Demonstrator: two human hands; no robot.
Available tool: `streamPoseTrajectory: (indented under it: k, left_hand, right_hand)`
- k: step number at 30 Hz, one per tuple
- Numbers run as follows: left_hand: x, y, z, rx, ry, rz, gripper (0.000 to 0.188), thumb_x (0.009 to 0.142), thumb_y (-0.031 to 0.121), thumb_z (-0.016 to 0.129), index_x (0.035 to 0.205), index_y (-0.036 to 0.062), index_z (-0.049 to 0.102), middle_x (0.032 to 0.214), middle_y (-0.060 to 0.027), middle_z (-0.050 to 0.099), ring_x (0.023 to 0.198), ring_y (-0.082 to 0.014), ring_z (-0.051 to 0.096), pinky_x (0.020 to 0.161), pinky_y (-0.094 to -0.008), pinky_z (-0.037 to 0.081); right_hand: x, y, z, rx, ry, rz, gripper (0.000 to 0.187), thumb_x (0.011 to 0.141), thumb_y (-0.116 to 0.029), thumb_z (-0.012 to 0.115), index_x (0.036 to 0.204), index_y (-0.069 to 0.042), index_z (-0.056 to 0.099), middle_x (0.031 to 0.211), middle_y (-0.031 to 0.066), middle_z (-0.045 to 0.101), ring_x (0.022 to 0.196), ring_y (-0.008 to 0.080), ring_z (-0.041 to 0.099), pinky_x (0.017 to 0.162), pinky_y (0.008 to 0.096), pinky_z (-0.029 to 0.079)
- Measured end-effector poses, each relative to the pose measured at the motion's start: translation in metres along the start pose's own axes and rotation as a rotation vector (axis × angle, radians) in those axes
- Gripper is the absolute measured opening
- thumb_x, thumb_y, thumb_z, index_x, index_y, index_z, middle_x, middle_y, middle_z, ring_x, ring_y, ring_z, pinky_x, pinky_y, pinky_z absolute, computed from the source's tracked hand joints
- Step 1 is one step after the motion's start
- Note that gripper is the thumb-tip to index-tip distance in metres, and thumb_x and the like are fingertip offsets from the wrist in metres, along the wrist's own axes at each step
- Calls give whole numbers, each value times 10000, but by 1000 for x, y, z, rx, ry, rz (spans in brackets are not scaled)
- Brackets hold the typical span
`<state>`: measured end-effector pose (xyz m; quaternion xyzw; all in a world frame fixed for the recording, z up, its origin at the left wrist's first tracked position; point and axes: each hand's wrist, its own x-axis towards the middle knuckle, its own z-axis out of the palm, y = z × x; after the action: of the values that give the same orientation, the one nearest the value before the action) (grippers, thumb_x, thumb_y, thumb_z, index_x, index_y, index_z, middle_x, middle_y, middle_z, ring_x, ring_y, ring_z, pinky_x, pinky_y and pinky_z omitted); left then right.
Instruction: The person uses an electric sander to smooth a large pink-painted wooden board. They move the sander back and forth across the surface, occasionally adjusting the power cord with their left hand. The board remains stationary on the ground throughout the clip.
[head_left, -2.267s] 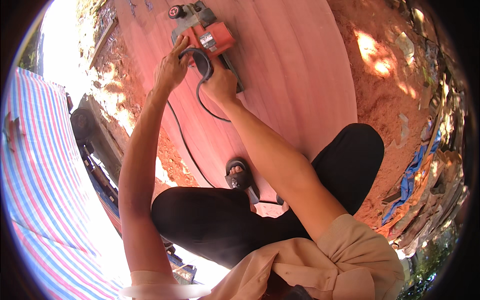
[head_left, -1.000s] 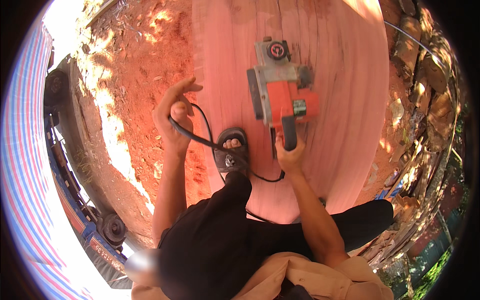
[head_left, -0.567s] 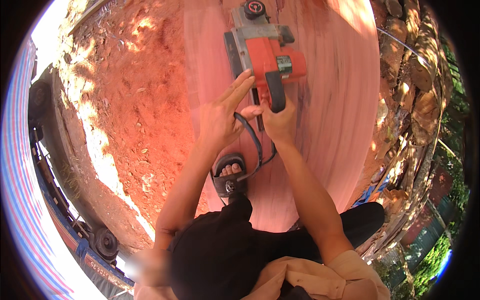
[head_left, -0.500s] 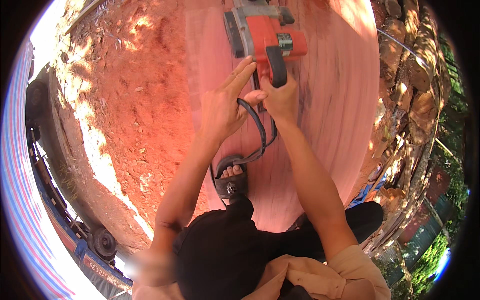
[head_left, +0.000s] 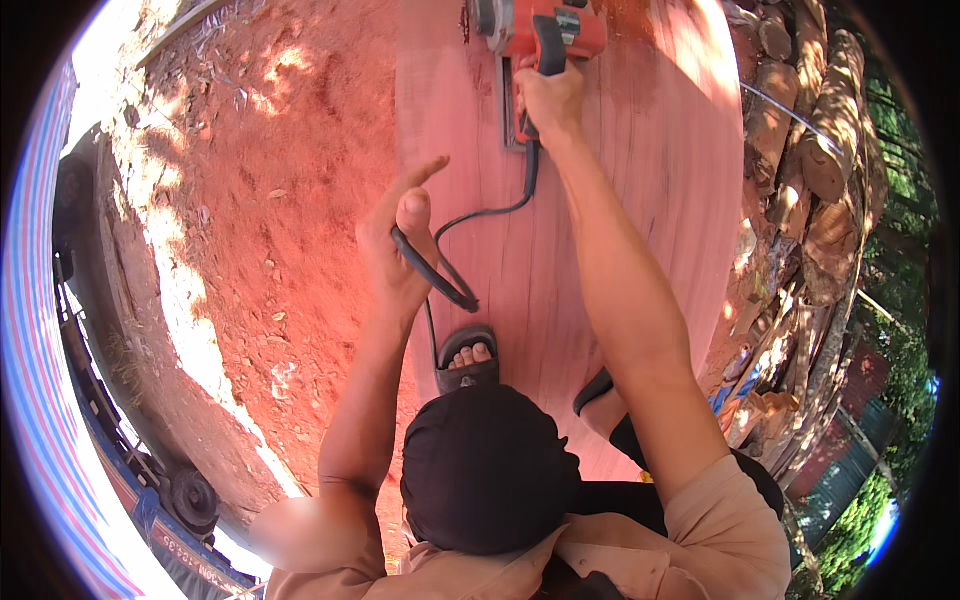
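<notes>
A red power tool with a black handle (head_left: 522,28), which looks like a belt sander, rests on a broad reddish wooden slab (head_left: 645,230). Its front is cut off by the top of the picture. My right hand (head_left: 552,100) is wrapped round its rear handle, arm stretched out. My left hand (head_left: 392,240) is raised over the slab's left edge, apart from the tool. Its index finger and thumb stick out, while a loop of the black power cord (head_left: 437,275) is caught in the hand. From there the cord winds across the slab to the tool's rear.
My sandalled foot (head_left: 470,358) stands on the slab, close to the cord; my bent knee (head_left: 490,470) is in front. Red earth (head_left: 270,230) lies to the left. Stacked logs (head_left: 835,150) line the right side. A wheeled vehicle (head_left: 190,500) is at the far left.
The tool has moved away along the slab with my right hand. My left hand has left the tool's side and drawn back to the left, bringing the cord along.
</notes>
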<state>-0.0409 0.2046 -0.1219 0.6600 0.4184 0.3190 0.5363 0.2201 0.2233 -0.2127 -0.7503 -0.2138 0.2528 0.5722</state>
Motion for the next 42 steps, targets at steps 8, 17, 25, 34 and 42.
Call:
streamPoseTrajectory:
  k: [8,17,25,34,42]
  left_hand:
    - [-17,-4,38,693,-396,299,743,975,601,665,1423,9,626,1542,-165,585,819,-322,783,613,-408,597]
    - [10,-22,53,754,-200,275,694,999,574,646,1447,45,625,1577,-112,562,809,-319,781,572,-390,585]
    - [93,-17,38,547,-53,229,500,1061,417,604,1399,55,671,1541,-89,598,1018,-360,752,833,-419,607]
    - [18,14,-20,-8,303,-16,717,1162,524,342,1091,-45,771,837,-73,718,685,-113,536,630,-287,435]
    - [4,60,-58,-194,549,-33,845,1138,636,259,1024,-48,742,568,6,456,510,-79,347,498,-261,249]
  right_hand:
    - [-264,29,-43,-185,-25,-21,183,901,-49,742,1073,0,702,830,81,722,799,154,713,728,315,556]
    - [-215,30,0,29,-64,-47,243,923,-126,790,1124,-33,692,879,109,765,824,204,759,731,339,566]
    - [-45,7,63,-22,62,-109,201,879,-200,787,984,-43,719,804,154,743,784,300,764,736,423,580]
    - [137,-40,110,-301,189,-42,250,878,-177,665,977,35,753,826,258,756,817,408,770,729,490,608]
    - [-88,9,46,-20,31,104,123,884,-84,760,971,-17,707,763,82,698,668,194,668,624,358,505]
